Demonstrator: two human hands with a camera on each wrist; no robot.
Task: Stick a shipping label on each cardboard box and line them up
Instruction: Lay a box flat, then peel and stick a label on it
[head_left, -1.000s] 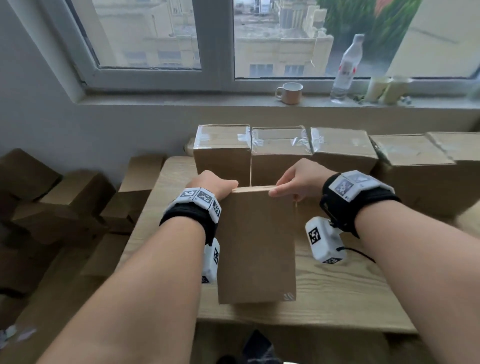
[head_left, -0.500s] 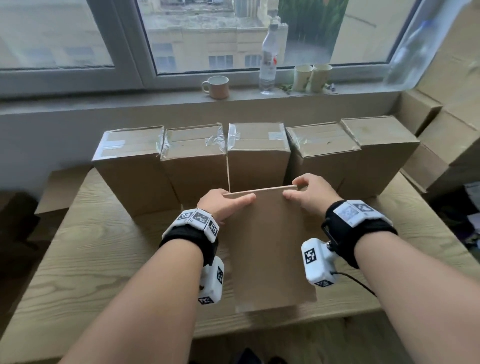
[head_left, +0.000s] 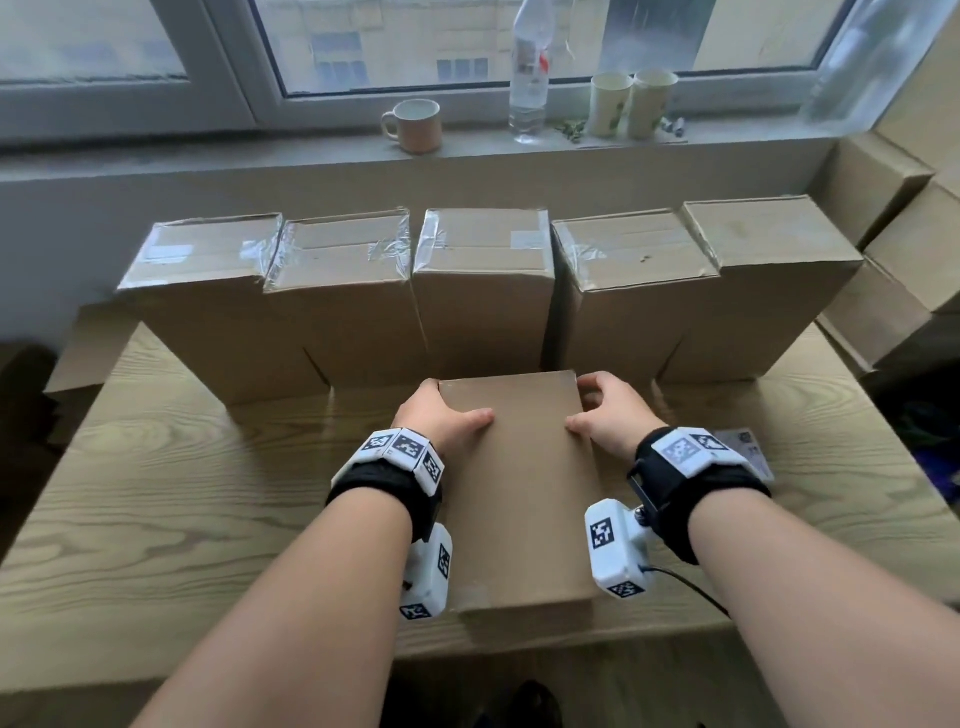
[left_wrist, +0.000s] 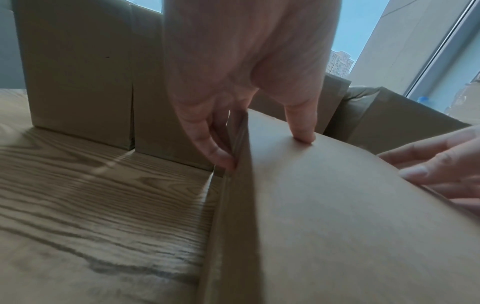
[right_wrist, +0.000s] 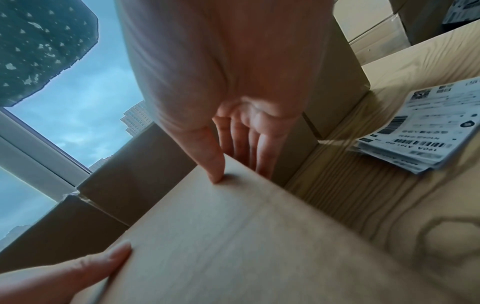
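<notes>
A plain cardboard box (head_left: 519, 493) lies flat on the wooden table (head_left: 182, 493), its long side pointing away from me. My left hand (head_left: 447, 415) grips its far left edge, thumb on top and fingers down the side (left_wrist: 259, 148). My right hand (head_left: 605, 415) grips the far right edge the same way (right_wrist: 239, 168). No label shows on the box's top face (right_wrist: 246, 246). Behind it, several taped boxes (head_left: 483, 291) stand side by side in a row. A stack of shipping labels (right_wrist: 420, 127) lies on the table right of my right wrist.
On the window sill stand a mug (head_left: 415, 124), a plastic bottle (head_left: 530, 73) and two paper cups (head_left: 634, 101). More cardboard boxes (head_left: 893, 249) are piled at the right, off the table. Bare table shows to the left of the held box.
The box, which stood tilted up between my hands, has come down flat on the table. My hands stay at its far edge. My view has swung right and down.
</notes>
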